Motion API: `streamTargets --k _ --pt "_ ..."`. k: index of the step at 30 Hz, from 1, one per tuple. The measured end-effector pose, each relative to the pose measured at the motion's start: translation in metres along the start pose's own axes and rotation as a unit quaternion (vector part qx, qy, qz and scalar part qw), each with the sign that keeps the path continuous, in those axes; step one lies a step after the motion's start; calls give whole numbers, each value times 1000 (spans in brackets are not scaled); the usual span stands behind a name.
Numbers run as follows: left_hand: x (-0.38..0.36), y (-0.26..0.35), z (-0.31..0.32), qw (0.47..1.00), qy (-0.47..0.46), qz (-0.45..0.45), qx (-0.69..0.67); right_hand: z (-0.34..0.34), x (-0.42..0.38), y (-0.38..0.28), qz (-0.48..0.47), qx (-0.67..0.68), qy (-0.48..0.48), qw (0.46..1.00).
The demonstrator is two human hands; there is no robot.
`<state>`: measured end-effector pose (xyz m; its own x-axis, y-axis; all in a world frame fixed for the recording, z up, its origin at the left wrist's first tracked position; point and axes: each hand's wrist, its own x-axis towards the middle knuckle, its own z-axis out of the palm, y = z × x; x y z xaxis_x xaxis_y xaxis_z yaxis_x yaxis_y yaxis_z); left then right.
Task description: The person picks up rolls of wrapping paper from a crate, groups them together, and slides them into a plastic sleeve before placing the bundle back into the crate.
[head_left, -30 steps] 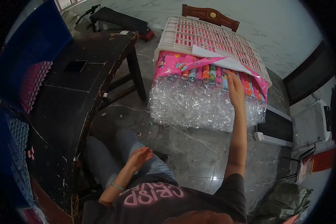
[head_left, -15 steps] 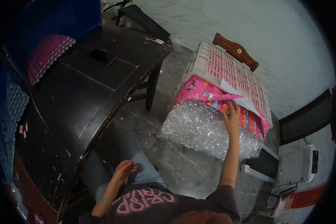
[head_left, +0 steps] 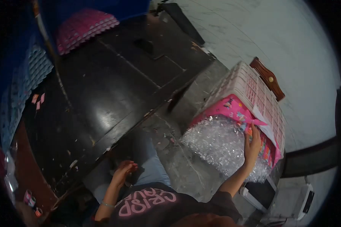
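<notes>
My right hand (head_left: 252, 145) reaches out to the top edge of a stack of colourful patterned rolls (head_left: 268, 152) that have clear plastic ends (head_left: 216, 143). Its fingers lie on the rolls, and whether they grip one is unclear. A pink printed sheet (head_left: 227, 108) and a white paper (head_left: 262, 124) cover the stack's top. The stack leans against a white plastic crate (head_left: 250, 87). My left hand (head_left: 125, 170) rests on my thigh in jeans, fingers loosely curled, holding nothing.
A worn dark wooden table (head_left: 113, 83) fills the left. On it at the back are pink trays (head_left: 85, 26), with light blue trays (head_left: 30, 72) at the far left. A carved wooden piece (head_left: 269, 78) sits behind the crate. A white appliance (head_left: 291, 196) stands at the lower right on the marble floor.
The view has swung left and down, so the table now fills more of the frame. My right hand has stayed on the rolls, sliding toward their right end. My left hand remains on my thigh.
</notes>
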<state>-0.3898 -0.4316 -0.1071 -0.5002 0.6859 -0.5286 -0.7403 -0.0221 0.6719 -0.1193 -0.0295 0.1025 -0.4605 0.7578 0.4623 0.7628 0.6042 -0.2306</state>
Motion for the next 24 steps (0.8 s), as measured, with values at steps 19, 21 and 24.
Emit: streamTargets --k 19,21,24 --pt "-273 114 -56 799 170 501 287 52 -48 -383 -611 473 -419 477" --pt "-283 118 -76 748 269 534 289 51 -56 -396 -623 465 -427 462" --pt "-288 133 -97 671 381 530 351 34 -64 -416 -640 416 -447 467"
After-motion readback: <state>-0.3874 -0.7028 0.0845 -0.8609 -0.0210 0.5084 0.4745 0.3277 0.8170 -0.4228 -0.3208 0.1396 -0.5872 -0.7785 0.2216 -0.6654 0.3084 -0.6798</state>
